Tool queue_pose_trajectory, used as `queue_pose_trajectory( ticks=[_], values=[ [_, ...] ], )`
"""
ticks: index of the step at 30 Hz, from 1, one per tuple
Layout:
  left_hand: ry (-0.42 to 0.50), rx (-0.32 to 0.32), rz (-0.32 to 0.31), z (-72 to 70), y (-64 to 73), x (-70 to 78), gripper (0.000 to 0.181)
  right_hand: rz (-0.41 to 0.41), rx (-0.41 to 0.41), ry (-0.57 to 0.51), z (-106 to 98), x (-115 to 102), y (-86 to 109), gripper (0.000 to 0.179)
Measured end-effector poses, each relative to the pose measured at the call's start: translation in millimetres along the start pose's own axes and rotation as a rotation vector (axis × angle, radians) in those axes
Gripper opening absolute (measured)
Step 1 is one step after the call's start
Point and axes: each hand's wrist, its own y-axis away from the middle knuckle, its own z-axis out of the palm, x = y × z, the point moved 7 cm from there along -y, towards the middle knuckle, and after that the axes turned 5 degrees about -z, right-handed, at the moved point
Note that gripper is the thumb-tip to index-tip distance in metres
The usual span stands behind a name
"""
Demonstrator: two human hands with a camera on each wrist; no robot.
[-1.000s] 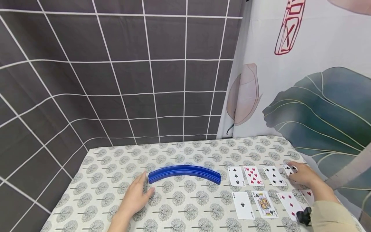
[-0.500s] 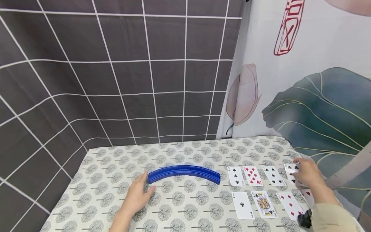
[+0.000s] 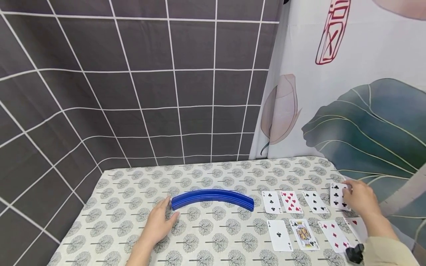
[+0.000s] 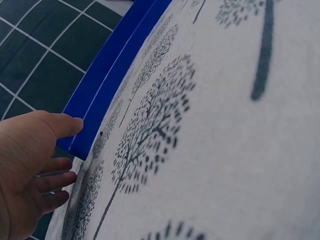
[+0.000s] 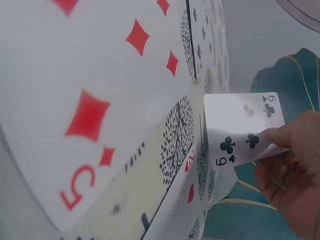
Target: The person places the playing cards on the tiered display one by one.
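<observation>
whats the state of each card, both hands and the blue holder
six of clubs, tilted, pinched by the right hand
other seven cards, flat and face up on the tablecloth
blue holder, no cards in it
right hand, gripping the six
left hand, relaxed at the holder's left end, contact unclear

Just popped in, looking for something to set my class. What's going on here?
A person is handling playing cards. Their right hand pinches the six of clubs, tipped up from the tree-print tablecloth. The left hand, fingers loosely spread, is at the left end of a curved blue rack. Seven other cards lie face up in two rows to the rack's right, among them the ace of clubs and king of clubs.
</observation>
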Motion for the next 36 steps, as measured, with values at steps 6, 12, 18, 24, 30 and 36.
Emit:
queue_pose_trajectory(
  ticks=[6,12,18,24,30,36],
  values=[
    [0.004,0.002,0.009,-0.8,-0.1,0.1,0.074,0.018,0.007,-0.023,-2.3,2.0,1.3,0.034],
    [0.013,0.012,0.024,-0.6,-3.0,1.2,0.071,-0.016,0.037,-0.033,-2.3,2.1,2.8,0.031],
    [0.031,0.015,0.016,0.7,-6.2,2.3,0.067,-0.056,0.076,-0.057,-1.1,-3.8,1.0,0.03],
    [0.064,0.039,0.029,2.5,-8.8,1.9,0.059,-0.1,0.118,-0.087,-2.1,-16.5,0.8,0.028],
    [0.117,0.065,0.019,4.1,-13.5,-1.2,0.052,-0.122,0.143,-0.089,-2.7,-27.3,0.0,0.028],
    [0.164,0.071,0.003,5.1,-16.1,-3.3,0.051,-0.149,0.164,-0.093,-2.1,-35.7,-1.6,0.027]
  ],
)
